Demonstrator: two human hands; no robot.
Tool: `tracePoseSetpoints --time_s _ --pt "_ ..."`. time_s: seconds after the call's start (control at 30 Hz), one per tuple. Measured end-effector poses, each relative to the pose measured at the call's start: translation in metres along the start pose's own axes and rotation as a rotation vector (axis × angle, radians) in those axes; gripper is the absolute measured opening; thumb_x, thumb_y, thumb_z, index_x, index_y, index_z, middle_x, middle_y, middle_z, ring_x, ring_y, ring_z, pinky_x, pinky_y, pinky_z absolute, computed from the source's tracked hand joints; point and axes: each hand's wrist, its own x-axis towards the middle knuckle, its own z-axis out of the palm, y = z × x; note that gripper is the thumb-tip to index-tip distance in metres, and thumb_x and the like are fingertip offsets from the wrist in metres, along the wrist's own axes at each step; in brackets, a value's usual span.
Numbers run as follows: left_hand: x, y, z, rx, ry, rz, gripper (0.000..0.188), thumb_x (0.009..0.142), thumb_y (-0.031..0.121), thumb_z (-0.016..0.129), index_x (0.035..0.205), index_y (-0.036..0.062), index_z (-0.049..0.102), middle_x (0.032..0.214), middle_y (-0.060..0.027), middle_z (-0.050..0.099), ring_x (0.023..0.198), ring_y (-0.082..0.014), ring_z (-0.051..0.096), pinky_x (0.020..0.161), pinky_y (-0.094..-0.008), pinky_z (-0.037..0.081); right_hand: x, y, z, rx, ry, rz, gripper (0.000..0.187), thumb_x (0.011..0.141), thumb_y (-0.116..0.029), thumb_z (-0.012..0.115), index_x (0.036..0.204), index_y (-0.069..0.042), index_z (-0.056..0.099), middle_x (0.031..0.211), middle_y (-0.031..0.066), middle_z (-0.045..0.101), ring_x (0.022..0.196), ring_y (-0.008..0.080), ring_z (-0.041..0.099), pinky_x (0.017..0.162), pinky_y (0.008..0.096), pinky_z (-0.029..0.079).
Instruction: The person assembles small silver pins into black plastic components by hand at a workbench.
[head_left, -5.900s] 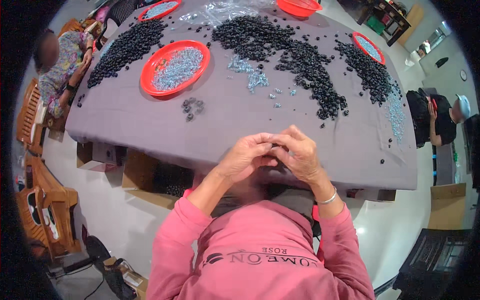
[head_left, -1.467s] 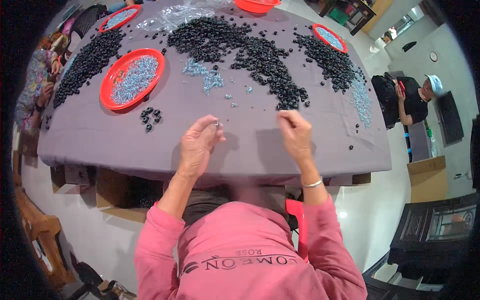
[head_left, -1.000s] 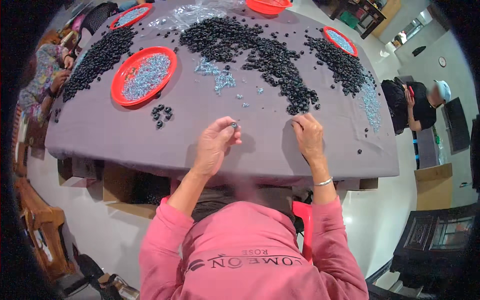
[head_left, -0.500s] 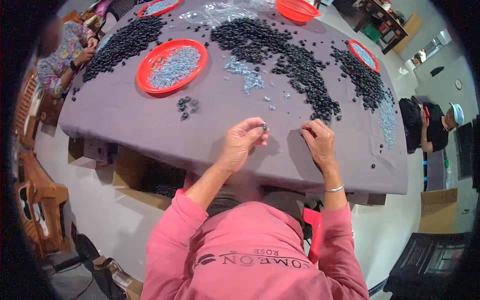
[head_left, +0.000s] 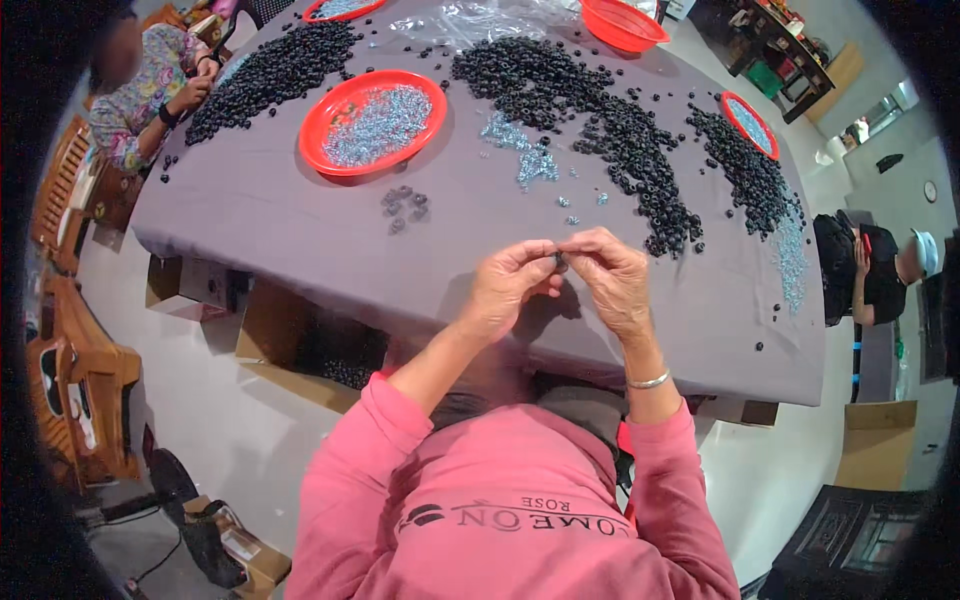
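My left hand (head_left: 503,290) pinches a small round black piece (head_left: 560,263) between thumb and fingers, above the near part of the table. The fingertips of my right hand (head_left: 615,283) are pressed together and meet that piece from the right. Whether they hold some tiny part is hidden. Left of and beyond my hands lies a small group of finished-looking black pieces (head_left: 404,208), slightly blurred. Beyond my right hand spreads a long heap of loose black pieces (head_left: 640,150), with small silver-blue bits (head_left: 522,150) beside it.
A red plate (head_left: 313,145) of silver-blue bits stands at the left, with a red basket (head_left: 625,30) at the far side. More black pieces (head_left: 270,80) lie near a person in a flowered top (head_left: 165,65). Another person (head_left: 880,275) is at the right. Grey cloth (head_left: 300,235) covers the table.
My right hand has moved left, and its fingertips now meet the black piece in my left hand. The whole view has shifted slightly, so the table sits further right.
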Motion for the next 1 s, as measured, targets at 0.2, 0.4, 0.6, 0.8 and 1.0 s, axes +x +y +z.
tracePoseSetpoints --time_s 0.2,0.4,0.6,0.8,1.0 --pt "-0.001 0.002 0.002 -0.032 0.010 -0.009 0.021 0.088 0.006 0.056 0.108 -0.0004 0.056 0.094 -0.0065 0.062 0.077 -0.0126 0.061 0.067 -0.0248 0.052 0.000 0.006 0.003 -0.041 0.014 -0.059 0.011 0.077 0.007 0.062 0.085 0.001 0.066 0.082 0.0040 0.064 0.075 0.0103 0.057 0.067 0.0222 0.045" --pt "0.001 -0.003 -0.001 -0.039 0.023 0.082 0.016 0.089 0.005 0.055 0.104 0.0033 0.059 0.093 -0.0050 0.064 0.076 -0.0122 0.062 0.067 -0.0260 0.053 -0.004 -0.004 0.018 -0.337 0.154 -0.256 0.013 0.073 0.008 0.064 0.082 0.000 0.065 0.078 0.0065 0.064 0.071 0.0151 0.058 0.064 0.0245 0.047" --pt "0.000 0.000 0.003 0.001 0.024 0.058 0.019 0.089 0.004 0.054 0.107 -0.0005 0.058 0.091 -0.0044 0.062 0.076 -0.0106 0.061 0.069 -0.0238 0.053 -0.004 -0.008 0.014 -0.354 0.092 -0.288 0.017 0.074 0.010 0.060 0.085 -0.001 0.064 0.079 0.0062 0.064 0.072 0.0143 0.059 0.065 0.0256 0.048" --pt "-0.001 0.003 0.006 0.001 0.020 0.043 0.016 0.089 0.005 0.055 0.104 0.0025 0.058 0.090 -0.0052 0.063 0.076 -0.0123 0.062 0.067 -0.0264 0.054 -0.007 -0.005 0.007 -0.313 0.086 -0.139 0.023 0.079 0.009 0.053 0.098 0.000 0.062 0.089 0.0075 0.065 0.084 0.0121 0.060 0.071 0.0255 0.049" --pt "-0.002 0.001 0.003 -0.024 0.017 0.044 0.016 0.088 0.007 0.056 0.103 0.0028 0.058 0.089 -0.0069 0.063 0.077 -0.0125 0.061 0.069 -0.0279 0.054 -0.006 -0.001 0.004 0.164 0.136 0.054 0.020 0.085 0.004 0.047 0.100 0.004 0.061 0.095 0.0055 0.063 0.086 0.0137 0.060 0.076 0.0252 0.048"
